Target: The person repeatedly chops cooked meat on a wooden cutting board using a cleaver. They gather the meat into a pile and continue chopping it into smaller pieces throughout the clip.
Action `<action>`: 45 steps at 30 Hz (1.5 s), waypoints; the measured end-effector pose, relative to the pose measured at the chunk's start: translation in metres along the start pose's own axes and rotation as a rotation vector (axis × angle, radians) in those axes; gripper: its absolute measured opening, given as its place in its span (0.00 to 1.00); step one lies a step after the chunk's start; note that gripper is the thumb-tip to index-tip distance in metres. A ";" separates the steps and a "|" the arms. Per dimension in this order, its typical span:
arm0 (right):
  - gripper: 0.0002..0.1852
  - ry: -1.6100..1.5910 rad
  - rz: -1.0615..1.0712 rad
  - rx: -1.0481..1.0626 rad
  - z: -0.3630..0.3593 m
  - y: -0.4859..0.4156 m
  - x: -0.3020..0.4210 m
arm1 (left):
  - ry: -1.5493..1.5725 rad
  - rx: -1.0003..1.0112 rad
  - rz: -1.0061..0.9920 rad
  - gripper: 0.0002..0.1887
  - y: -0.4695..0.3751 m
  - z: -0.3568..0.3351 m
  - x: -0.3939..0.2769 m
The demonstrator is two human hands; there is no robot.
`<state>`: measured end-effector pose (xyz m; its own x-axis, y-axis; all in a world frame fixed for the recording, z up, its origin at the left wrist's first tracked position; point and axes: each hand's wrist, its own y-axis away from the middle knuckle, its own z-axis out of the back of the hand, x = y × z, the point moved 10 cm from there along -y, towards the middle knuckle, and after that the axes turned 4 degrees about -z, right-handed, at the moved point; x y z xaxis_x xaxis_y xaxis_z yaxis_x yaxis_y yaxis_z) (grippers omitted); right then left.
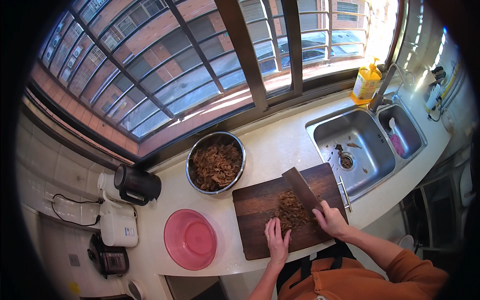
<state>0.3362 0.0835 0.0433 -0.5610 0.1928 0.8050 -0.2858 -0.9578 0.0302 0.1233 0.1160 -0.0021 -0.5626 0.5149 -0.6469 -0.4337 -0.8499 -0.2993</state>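
Observation:
A dark wooden cutting board [255,225] with a metal handle lies on the counter before me. On it is a heap of chopped brown leafy food [290,210], perhaps preserved vegetable. My right hand [332,221] grips a cleaver [302,187], its broad blade tilted across the right part of the heap. With fingers extended, my left hand [276,240] touches the heap's near left edge. A ring is on one finger. Behind the board, a steel bowl [188,170] holds more of the brown leaves in larger pieces. The cleaver's handle is mostly hidden in my right hand.
A pink plastic basin [172,234] stands left of the board. To the right is a double steel sink [369,150] with scraps around its drain. A yellow soap bottle [365,84] stands behind it. A dark kettle [144,183] and a rice cooker [112,258] are at left.

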 end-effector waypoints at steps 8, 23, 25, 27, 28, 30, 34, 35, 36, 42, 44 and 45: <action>0.13 0.239 0.294 0.130 -0.038 0.015 0.041 | 0.088 -0.172 0.019 0.25 0.000 0.013 0.001; 0.07 0.741 0.468 0.452 -0.090 0.012 0.048 | 0.079 -0.177 -0.016 0.12 -0.006 -0.005 0.008; 0.08 0.661 0.442 0.483 -0.102 -0.008 0.052 | 0.150 -0.153 0.030 0.12 -0.005 -0.010 0.014; 0.10 0.587 0.431 0.528 -0.116 -0.020 0.058 | 0.191 -0.122 0.053 0.11 -0.004 -0.012 0.019; 0.10 0.567 0.436 0.522 -0.112 -0.023 0.060 | 0.207 -0.126 0.049 0.12 -0.004 -0.012 0.018; 0.10 0.548 0.429 0.568 -0.110 -0.022 0.059 | 0.160 -0.150 0.018 0.12 -0.005 -0.010 0.016; 0.09 0.657 0.377 0.588 -0.109 -0.017 0.043 | 0.150 -0.188 -0.017 0.13 -0.007 -0.009 0.015; 0.09 0.598 0.433 0.513 -0.109 -0.018 0.050 | 0.172 -0.190 -0.012 0.13 -0.006 -0.008 0.015; 0.09 0.540 0.443 0.507 -0.117 -0.022 0.052 | 0.186 -0.190 -0.038 0.15 -0.007 -0.007 0.013; 0.13 0.334 0.101 0.421 -0.120 -0.059 0.022 | 0.089 -0.183 -0.079 0.14 -0.010 0.003 -0.002; 0.15 0.203 0.009 0.316 -0.098 -0.071 0.018 | 0.013 -0.207 -0.055 0.14 -0.010 0.008 -0.006; 0.15 -0.019 -0.260 0.443 -0.099 -0.065 -0.005 | -0.002 -0.222 -0.025 0.14 -0.008 0.010 -0.006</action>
<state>0.2808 0.1660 -0.0208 -0.4996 0.4370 0.7479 -0.0550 -0.8777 0.4761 0.1233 0.1208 0.0114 -0.5552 0.5361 -0.6359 -0.2818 -0.8406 -0.4626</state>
